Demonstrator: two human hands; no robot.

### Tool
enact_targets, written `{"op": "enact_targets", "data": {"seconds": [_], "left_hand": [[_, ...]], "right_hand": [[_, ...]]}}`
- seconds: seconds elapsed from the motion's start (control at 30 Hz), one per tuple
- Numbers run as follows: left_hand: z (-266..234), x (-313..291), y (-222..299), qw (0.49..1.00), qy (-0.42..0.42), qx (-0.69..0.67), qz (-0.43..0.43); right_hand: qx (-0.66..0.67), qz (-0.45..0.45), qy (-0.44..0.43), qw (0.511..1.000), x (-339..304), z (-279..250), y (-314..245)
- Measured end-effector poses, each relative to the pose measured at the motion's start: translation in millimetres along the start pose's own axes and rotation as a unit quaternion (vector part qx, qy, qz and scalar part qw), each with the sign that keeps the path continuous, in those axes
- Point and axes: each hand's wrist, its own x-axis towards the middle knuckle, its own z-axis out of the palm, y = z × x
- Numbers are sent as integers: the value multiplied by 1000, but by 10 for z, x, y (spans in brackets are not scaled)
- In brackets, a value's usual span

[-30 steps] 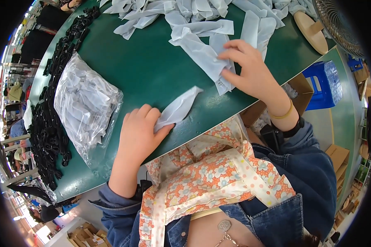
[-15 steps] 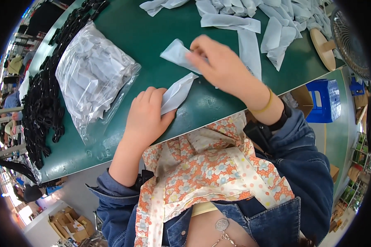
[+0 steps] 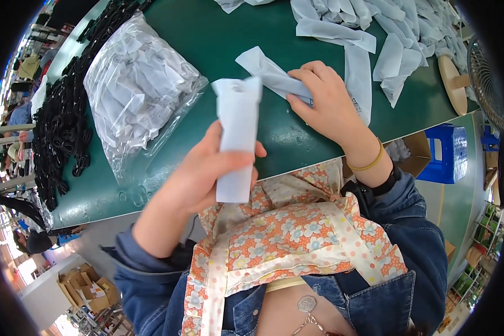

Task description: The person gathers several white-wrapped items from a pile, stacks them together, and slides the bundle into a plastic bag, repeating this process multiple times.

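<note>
My left hand (image 3: 199, 171) is closed around a pale, folded wrapper packet (image 3: 238, 120), lifted near the table's front edge. Its flared end points away from me, and a small dark printed patch shows near that end. My right hand (image 3: 330, 103) rests on the green table with its fingers on a second pale packet (image 3: 263, 70), which lies slanting up to the left. Dark print shows on that packet by the fingers. Just right of the hand lies a long flat pale packet (image 3: 357, 70). Between both hands the tabletop (image 3: 285, 134) is bare green.
A clear plastic bag (image 3: 143, 89) stuffed with pale packets sits on the left, beside bundled black cords (image 3: 61, 129). Many packets (image 3: 341, 14) are heaped at the far right, near a round wooden piece (image 3: 449, 84) and a fan (image 3: 484, 78). A blue stool (image 3: 453, 151) stands beyond the edge.
My left hand has raised its packet off the table and turned it upright toward me. My right hand has moved down and right slightly, and its fingers now press on the second packet.
</note>
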Motion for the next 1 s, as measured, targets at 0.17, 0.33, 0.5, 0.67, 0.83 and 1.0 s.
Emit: {"op": "enact_targets", "data": {"seconds": [0.17, 0.33, 0.5, 0.67, 0.83, 1.0], "left_hand": [[-149, -85, 307, 813, -13, 566, 132], [-51, -126, 463, 854, 92, 486, 160], [-64, -212, 589, 771, 178, 560, 246], [-115, -155, 663, 792, 120, 542, 255], [-297, 275, 651, 914, 151, 359, 113], [-237, 697, 497, 920, 208, 309, 125]], "right_hand": [[9, -3, -2, 1000, -2, -7, 13], [26, 17, -8, 999, -37, -37, -11], [27, 15, -10, 999, -37, -13, -47], [35, 26, -22, 999, -48, -52, -55], [25, 11, -22, 999, -26, -37, -43], [27, 27, -1, 999, -48, -21, -42]]}}
